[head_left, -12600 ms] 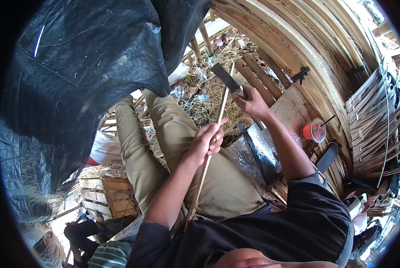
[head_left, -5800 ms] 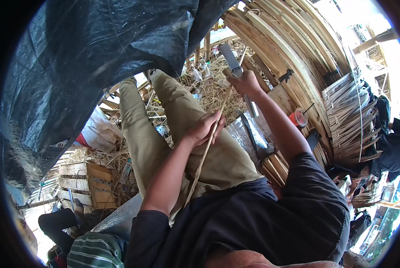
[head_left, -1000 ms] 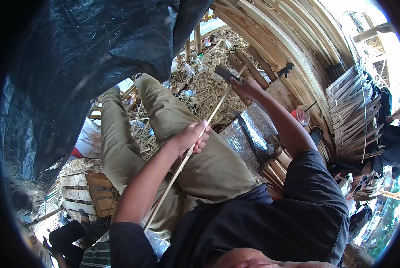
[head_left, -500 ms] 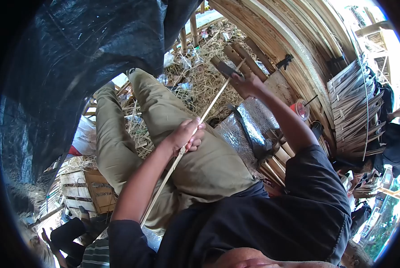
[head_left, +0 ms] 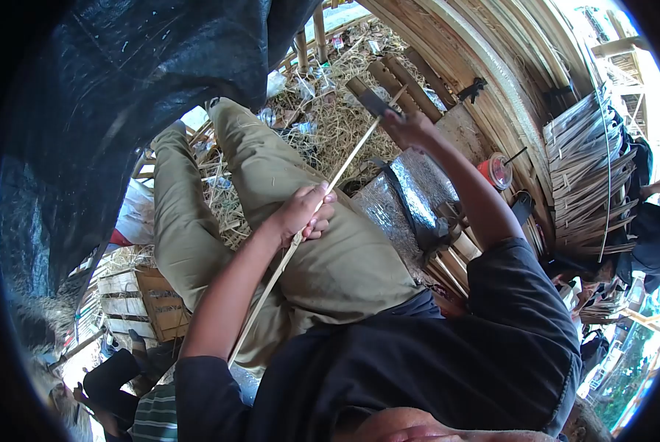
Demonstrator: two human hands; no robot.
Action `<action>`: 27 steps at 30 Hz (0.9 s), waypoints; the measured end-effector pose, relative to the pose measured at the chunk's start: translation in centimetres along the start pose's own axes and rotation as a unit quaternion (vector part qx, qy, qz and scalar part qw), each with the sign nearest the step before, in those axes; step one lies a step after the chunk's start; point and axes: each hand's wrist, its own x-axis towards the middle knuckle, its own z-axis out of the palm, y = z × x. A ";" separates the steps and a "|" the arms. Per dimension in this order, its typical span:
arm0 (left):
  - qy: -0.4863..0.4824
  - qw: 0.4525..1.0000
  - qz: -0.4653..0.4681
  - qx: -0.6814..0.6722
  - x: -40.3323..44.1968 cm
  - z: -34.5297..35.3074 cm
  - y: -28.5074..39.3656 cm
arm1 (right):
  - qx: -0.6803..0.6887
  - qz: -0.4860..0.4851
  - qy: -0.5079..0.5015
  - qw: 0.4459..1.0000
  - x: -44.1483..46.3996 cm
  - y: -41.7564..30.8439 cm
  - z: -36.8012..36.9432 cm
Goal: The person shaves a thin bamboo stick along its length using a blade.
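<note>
The left hand (head_left: 306, 211) is closed around the thin stick (head_left: 353, 154) over the leg (head_left: 341, 269). The right hand (head_left: 411, 131) grips the knife (head_left: 373, 102) near the stick's far end. Holding tight and keeping the knife flat, clear of the leg, seems best.

No text, label, brand, number or sign can be read. Any print on the plastic litter (head_left: 275, 83) in the straw, or on the red cup (head_left: 495, 172) with the clear lid, is too small or blurred to make out.
</note>
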 end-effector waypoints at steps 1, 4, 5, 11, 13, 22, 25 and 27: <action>-0.003 1.000 0.000 0.004 0.2 0.0 0.1 | 0.008 0.003 0.020 1.000 0.1 0.0 -0.1; 0.000 1.000 0.002 0.017 0.4 -0.1 0.4 | 0.025 0.012 -0.009 1.000 -2.5 -1.5 0.1; 0.007 1.000 0.005 0.019 0.0 0.2 0.3 | 0.025 0.021 -0.019 0.999 -2.7 -1.6 0.2; 0.003 1.000 -0.003 0.002 0.2 0.3 0.2 | 0.040 0.054 0.018 0.998 -2.1 -1.4 0.5; 0.011 1.000 -0.001 0.003 0.2 0.5 -0.2 | 0.070 0.027 -0.014 0.997 -4.9 -2.8 0.6; 0.008 1.000 0.009 0.017 0.2 0.3 -0.4 | 0.013 -0.019 0.073 0.997 -2.2 -1.5 2.3; 0.004 1.000 0.016 0.022 0.7 0.1 -0.5 | -0.027 -0.007 0.081 0.996 -2.0 -1.9 0.1; 0.001 0.999 0.015 0.036 0.8 0.1 -0.4 | 0.021 -0.034 0.077 0.996 -3.2 -1.8 1.4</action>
